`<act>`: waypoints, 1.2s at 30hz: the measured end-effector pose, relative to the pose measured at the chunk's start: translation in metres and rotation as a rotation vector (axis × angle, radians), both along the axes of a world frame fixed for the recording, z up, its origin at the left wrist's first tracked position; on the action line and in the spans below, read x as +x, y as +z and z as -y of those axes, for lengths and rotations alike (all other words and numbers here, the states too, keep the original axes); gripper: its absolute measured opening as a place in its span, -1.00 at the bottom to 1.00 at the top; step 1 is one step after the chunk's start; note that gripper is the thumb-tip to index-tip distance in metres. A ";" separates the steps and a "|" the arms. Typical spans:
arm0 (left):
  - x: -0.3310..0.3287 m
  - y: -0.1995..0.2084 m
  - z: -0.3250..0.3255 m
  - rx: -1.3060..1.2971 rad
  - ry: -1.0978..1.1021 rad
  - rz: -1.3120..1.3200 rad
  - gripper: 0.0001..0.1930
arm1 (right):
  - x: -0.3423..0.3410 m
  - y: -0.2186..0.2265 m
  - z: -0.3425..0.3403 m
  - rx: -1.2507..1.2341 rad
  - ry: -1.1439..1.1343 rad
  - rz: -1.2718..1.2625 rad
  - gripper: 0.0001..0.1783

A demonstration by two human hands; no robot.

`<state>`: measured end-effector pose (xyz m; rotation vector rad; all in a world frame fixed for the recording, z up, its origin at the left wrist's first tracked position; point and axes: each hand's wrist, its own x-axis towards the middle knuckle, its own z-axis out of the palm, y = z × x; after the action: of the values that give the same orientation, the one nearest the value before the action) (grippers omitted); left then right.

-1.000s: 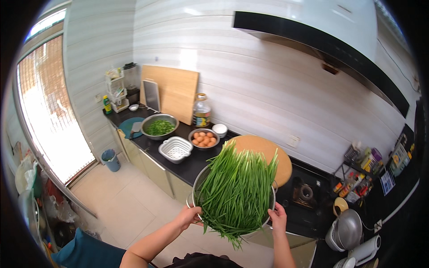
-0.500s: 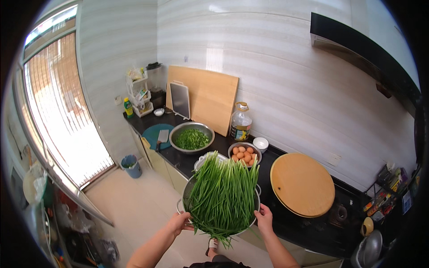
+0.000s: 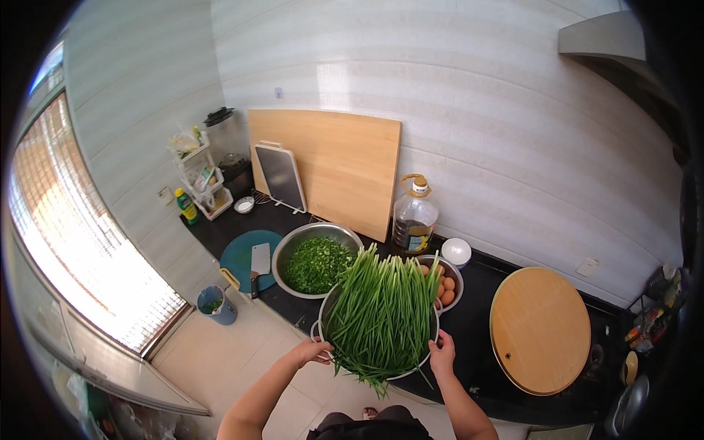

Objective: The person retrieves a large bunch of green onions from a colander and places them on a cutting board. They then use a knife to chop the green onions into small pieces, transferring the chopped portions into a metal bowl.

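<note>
Left hand (image 3: 314,352) and right hand (image 3: 441,353) grip opposite sides of a two-handled metal basin (image 3: 322,320) heaped with long green chives (image 3: 381,312), near the black counter's (image 3: 475,323) front edge. Beyond: chopped greens (image 3: 315,265) in steel bowl (image 3: 278,258), brown eggs (image 3: 449,297), cleaver (image 3: 261,258) on teal board (image 3: 236,257).

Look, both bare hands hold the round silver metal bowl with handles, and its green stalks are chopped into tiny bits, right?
Not quite: the head view shows long green stalks, not tiny bits. The left hand and right hand do hold that round silver metal bowl.
</note>
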<state>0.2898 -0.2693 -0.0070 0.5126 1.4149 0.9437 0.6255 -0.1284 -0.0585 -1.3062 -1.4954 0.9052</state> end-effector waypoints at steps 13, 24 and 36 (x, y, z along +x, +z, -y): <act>-0.075 -0.026 -0.079 0.123 -0.156 0.006 -0.43 | -0.038 0.003 0.000 0.061 -0.293 0.148 -0.60; -0.101 0.008 -0.138 0.809 -0.137 -0.756 -0.49 | -0.055 0.056 0.036 -0.048 -0.449 0.066 -0.65; -0.042 0.045 -0.269 0.076 -0.444 -0.950 0.11 | -0.126 0.083 0.047 -0.266 -0.068 0.078 -0.64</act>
<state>0.2481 -0.0004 0.0378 1.3883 1.9691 0.3735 0.4992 -0.1757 0.0246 -1.5916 -1.4149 1.0458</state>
